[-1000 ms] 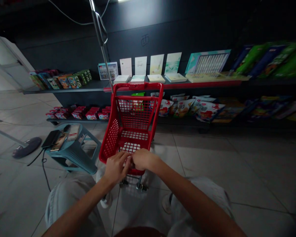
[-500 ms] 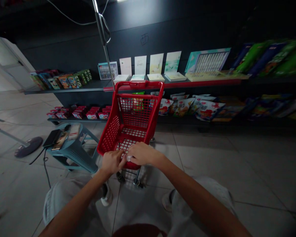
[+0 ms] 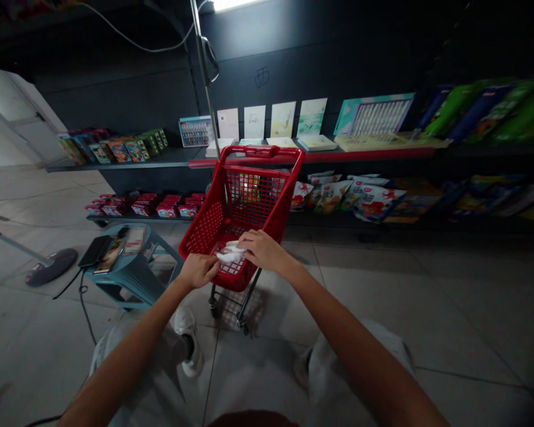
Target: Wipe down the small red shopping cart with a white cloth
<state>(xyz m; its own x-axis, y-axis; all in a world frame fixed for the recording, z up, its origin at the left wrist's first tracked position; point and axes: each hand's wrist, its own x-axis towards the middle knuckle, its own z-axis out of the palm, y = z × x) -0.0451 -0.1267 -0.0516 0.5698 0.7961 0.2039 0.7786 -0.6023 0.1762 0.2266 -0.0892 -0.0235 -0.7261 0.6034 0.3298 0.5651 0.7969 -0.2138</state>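
Observation:
A small red shopping cart [image 3: 213, 222] stands on the tiled floor in front of me, its basket a plastic mesh. My left hand [image 3: 198, 270] is closed on the near rim of the basket. My right hand [image 3: 260, 249] reaches over the rim and pinches a small white cloth or wipe [image 3: 229, 254] against the inside of the basket. The cloth lies between my two hands. My knees in light trousers show at the bottom of the view.
A teal plastic stool [image 3: 133, 267] with a phone [image 3: 93, 250] on it stands left of the cart. Dark shelves [image 3: 169, 157] behind hold boxes, cards and snack bags [image 3: 360, 198]. A metal pole [image 3: 204, 77] rises behind the cart. A fan base [image 3: 51, 267] lies at left.
My hands moved up and apart at the cart's near rim. The white cloth now shows under my right fingers. The cart sits a little further right in view.

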